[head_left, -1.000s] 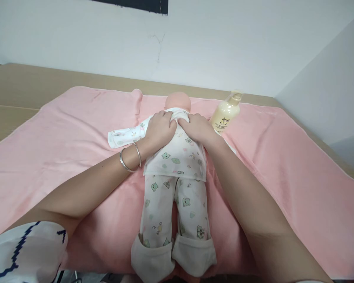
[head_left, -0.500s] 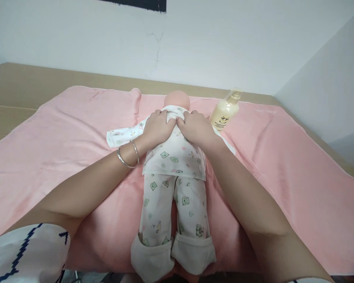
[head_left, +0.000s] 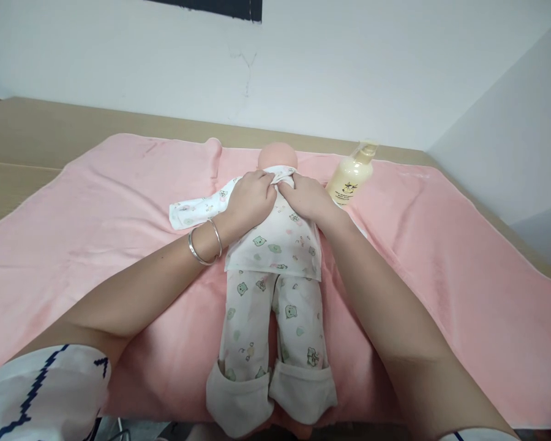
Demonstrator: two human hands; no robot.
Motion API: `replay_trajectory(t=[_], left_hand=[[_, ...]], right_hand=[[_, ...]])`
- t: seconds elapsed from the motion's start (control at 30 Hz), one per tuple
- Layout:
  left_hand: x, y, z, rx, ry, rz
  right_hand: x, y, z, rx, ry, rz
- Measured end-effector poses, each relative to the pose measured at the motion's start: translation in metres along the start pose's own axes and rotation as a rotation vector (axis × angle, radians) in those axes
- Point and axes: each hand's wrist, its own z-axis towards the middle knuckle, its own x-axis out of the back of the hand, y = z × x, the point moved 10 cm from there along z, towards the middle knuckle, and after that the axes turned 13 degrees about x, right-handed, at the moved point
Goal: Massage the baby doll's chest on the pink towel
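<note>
A baby doll [head_left: 278, 155] lies on a pink blanket with its bald head away from me. It wears a white baby shirt [head_left: 275, 248] and matching trousers [head_left: 250, 306], both with green animal prints, and the trouser ends are folded up. My left hand [head_left: 251, 196], with two silver bangles on its wrist, is closed on the shirt cloth just below the neck. Beside it my right hand [head_left: 307, 195] pinches the same cloth, which bunches between them. One sleeve [head_left: 195, 211] stretches out flat to the left; the other is mostly hidden behind my right forearm.
A yellowish pump bottle [head_left: 350, 177] lies tilted on the pink blanket [head_left: 441, 275], right of the doll's head. The blanket covers a tan surface [head_left: 50, 128] that meets a white wall [head_left: 326, 67] at the back.
My hands have shifted slightly, and the cloth at the neck is more gathered between the fingers. The whole view has moved a little.
</note>
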Motion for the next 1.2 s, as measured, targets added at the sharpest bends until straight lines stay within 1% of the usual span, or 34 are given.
replay_trajectory(t=[0.1,0.2,0.3,0.4,0.53,0.73,0.87,0.97,1.07,1.2], left_hand=[[-0.003,-0.011,0.004,0.099,-0.036,0.016],[-0.007,-0.022,0.007,0.194,-0.075,0.015],[-0.009,-0.024,0.008,0.204,-0.081,0.018],[-0.009,-0.024,0.008,0.200,-0.073,0.023],[-0.008,-0.022,0.007,0.206,-0.074,0.030],[-0.007,-0.021,0.005,0.195,-0.070,0.023],[-0.009,-0.022,0.006,0.181,-0.052,0.022],[-0.008,-0.022,0.006,0.175,-0.039,0.031],[-0.007,-0.020,0.005,0.166,-0.035,0.039],[-0.007,-0.017,0.005,0.146,-0.041,0.054]], right_hand=[[0.002,-0.007,-0.002,0.015,-0.011,-0.070],[0.003,-0.023,-0.007,0.046,-0.023,-0.177],[0.001,-0.042,-0.011,0.102,-0.062,-0.299],[0.000,-0.047,-0.013,0.117,-0.071,-0.332],[0.003,-0.035,-0.009,0.077,-0.043,-0.240],[0.001,-0.017,-0.004,0.041,-0.057,-0.153],[0.000,-0.007,-0.003,-0.012,-0.038,-0.094],[-0.001,0.000,-0.003,-0.040,-0.052,-0.028],[0.001,0.002,-0.003,-0.028,-0.049,0.014],[0.002,0.002,-0.002,0.001,-0.032,0.016]])
